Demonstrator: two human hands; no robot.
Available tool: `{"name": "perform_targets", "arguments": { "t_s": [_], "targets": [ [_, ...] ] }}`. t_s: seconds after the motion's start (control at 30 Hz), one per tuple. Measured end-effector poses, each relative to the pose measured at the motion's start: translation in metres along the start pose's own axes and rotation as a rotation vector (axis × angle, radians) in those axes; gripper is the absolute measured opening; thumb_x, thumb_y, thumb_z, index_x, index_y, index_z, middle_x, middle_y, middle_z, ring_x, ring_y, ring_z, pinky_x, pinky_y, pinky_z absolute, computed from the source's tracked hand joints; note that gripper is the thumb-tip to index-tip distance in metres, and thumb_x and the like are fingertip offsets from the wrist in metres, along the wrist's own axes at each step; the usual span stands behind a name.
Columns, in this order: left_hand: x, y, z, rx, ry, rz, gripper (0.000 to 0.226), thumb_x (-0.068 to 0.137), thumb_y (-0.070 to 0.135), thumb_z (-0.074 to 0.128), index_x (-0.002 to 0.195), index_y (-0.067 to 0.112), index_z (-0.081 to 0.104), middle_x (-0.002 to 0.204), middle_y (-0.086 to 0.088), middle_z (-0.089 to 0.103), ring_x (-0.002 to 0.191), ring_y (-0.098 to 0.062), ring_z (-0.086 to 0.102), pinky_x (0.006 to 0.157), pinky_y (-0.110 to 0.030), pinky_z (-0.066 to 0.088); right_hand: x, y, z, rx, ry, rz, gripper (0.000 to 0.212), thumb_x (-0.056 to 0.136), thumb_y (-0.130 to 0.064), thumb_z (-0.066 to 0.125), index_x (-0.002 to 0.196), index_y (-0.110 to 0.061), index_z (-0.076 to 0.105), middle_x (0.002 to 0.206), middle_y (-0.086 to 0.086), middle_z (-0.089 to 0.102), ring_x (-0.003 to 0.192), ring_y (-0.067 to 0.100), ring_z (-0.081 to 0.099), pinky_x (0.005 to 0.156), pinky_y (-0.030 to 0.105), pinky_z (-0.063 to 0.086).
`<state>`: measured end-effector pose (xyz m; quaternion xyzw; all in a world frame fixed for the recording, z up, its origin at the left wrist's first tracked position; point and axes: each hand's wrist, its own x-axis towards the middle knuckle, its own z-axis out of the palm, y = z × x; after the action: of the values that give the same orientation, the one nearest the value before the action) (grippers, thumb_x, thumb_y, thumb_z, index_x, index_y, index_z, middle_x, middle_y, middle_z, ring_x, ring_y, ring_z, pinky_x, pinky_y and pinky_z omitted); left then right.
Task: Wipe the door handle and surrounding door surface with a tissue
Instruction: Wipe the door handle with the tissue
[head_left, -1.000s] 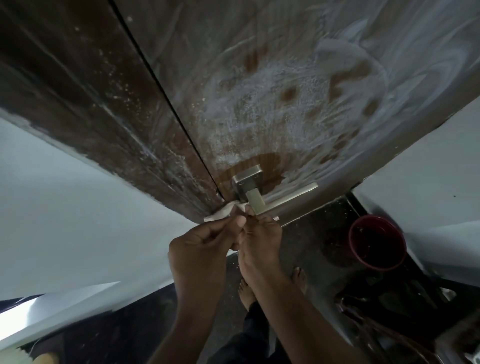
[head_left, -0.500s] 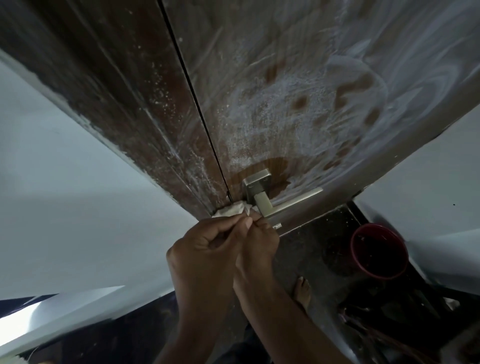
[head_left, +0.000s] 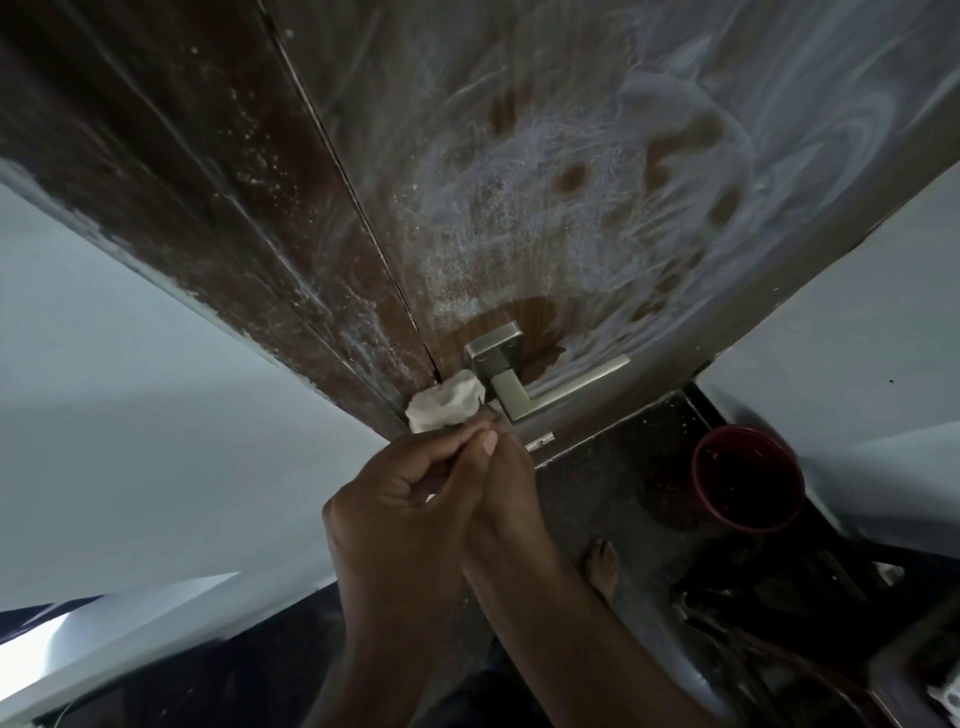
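Observation:
A brown wooden door (head_left: 519, 208) fills the top of the head view, smeared with whitish swirls and powder. Its silver lever handle (head_left: 561, 389) on a square plate points right. A crumpled white tissue (head_left: 444, 402) presses against the door just left of the handle, near the door's edge. My left hand (head_left: 400, 514) and my right hand (head_left: 504, 493) are together right below it, and both pinch the tissue's lower end with their fingertips. The right hand's fingers are mostly hidden behind the left.
A dark red bucket (head_left: 748, 478) stands on the dark floor at the right. My bare foot (head_left: 602, 566) shows under my arms. Pale walls (head_left: 130, 415) flank the door. A door frame (head_left: 182, 182) runs left of the gap.
The tissue now shows as a bigger wad bunched beside the handle plate. Both hands stayed pinched together under it. The camera moved closer and slightly leftward.

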<state>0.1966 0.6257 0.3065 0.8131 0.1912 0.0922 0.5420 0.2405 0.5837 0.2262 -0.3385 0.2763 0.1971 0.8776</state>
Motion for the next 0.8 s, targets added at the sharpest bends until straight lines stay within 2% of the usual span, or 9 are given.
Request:
{"name": "perform_targets", "arguments": {
  "t_s": [0.07,0.1,0.23,0.37,0.47,0.53,0.6,0.7,0.8],
  "targets": [
    [0.002,-0.004,-0.001,-0.020,0.010,0.022,0.027,0.078,0.025,0.082,0.087,0.049,0.075,0.084,0.027,0.077,0.082,0.008,0.073,0.080,-0.009,0.054,0.001,0.001,0.010,0.245,-0.100,0.037,0.036,0.070,-0.038,0.085,0.080,-0.016,0.058,0.068,0.002,0.044,0.061,0.016,0.041,0.059,0.027,0.038],
    [0.003,-0.007,-0.002,-0.030,0.024,0.026,0.025,0.078,0.025,0.082,0.086,0.048,0.075,0.083,0.025,0.077,0.081,0.006,0.074,0.078,-0.009,0.054,0.006,0.005,0.010,0.288,-0.100,0.029,0.040,0.066,-0.038,0.087,0.084,-0.014,0.060,0.069,0.004,0.044,0.062,0.017,0.041,0.060,0.027,0.038],
    [0.009,-0.014,0.003,-0.054,-0.009,-0.069,0.024,0.079,0.016,0.083,0.086,0.039,0.078,0.077,0.022,0.077,0.073,0.007,0.073,0.066,-0.003,0.050,0.019,0.009,-0.004,0.235,0.140,-0.030,0.013,0.092,-0.009,0.060,0.102,-0.001,0.062,0.076,0.012,0.058,0.064,0.021,0.057,0.058,0.028,0.047],
    [0.010,-0.024,0.011,-0.042,-0.100,-0.195,0.015,0.082,0.015,0.082,0.093,0.025,0.082,0.074,0.019,0.077,0.064,0.010,0.070,0.058,-0.001,0.045,0.024,0.001,-0.019,0.180,0.255,-0.005,0.004,0.093,-0.003,0.058,0.092,-0.004,0.062,0.062,0.007,0.061,0.051,0.018,0.056,0.048,0.025,0.041],
    [0.009,-0.026,0.013,-0.065,-0.077,-0.208,0.015,0.082,0.014,0.081,0.094,0.024,0.083,0.079,0.017,0.079,0.070,0.010,0.071,0.061,0.000,0.046,0.023,-0.002,-0.017,0.253,0.197,-0.044,0.011,0.088,0.004,0.061,0.091,-0.007,0.060,0.059,0.005,0.060,0.048,0.015,0.056,0.045,0.023,0.043],
    [0.008,-0.027,0.013,-0.085,-0.066,-0.216,0.015,0.082,0.014,0.081,0.092,0.025,0.082,0.071,0.014,0.078,0.051,0.009,0.062,0.053,-0.001,0.042,0.023,0.001,-0.017,0.227,0.182,-0.060,0.012,0.088,0.003,0.063,0.094,-0.006,0.064,0.062,0.007,0.062,0.049,0.016,0.057,0.046,0.022,0.044],
    [0.007,-0.028,0.013,-0.075,-0.076,-0.210,0.013,0.083,0.016,0.080,0.094,0.023,0.083,0.060,0.010,0.074,0.039,0.003,0.047,0.044,-0.005,0.035,0.028,-0.001,-0.021,0.201,0.249,-0.059,0.014,0.088,0.005,0.061,0.097,-0.007,0.064,0.071,0.011,0.063,0.055,0.019,0.060,0.049,0.026,0.047],
    [0.007,-0.028,0.012,-0.049,-0.083,-0.180,0.011,0.085,0.018,0.079,0.094,0.022,0.083,0.060,0.010,0.073,0.043,0.002,0.055,0.047,-0.006,0.039,0.044,-0.018,-0.035,0.253,0.404,-0.161,0.017,0.088,0.013,0.055,0.091,-0.002,0.062,0.080,0.011,0.068,0.065,0.015,0.069,0.061,0.025,0.058],
    [0.006,-0.030,0.014,-0.054,-0.083,-0.183,0.009,0.085,0.016,0.080,0.092,0.020,0.084,0.062,0.009,0.074,0.044,0.005,0.057,0.049,-0.004,0.040,0.053,-0.023,-0.043,0.157,0.455,-0.259,0.021,0.085,0.016,0.054,0.095,-0.001,0.063,0.077,0.006,0.067,0.068,0.016,0.066,0.066,0.027,0.055]
  ]
}}
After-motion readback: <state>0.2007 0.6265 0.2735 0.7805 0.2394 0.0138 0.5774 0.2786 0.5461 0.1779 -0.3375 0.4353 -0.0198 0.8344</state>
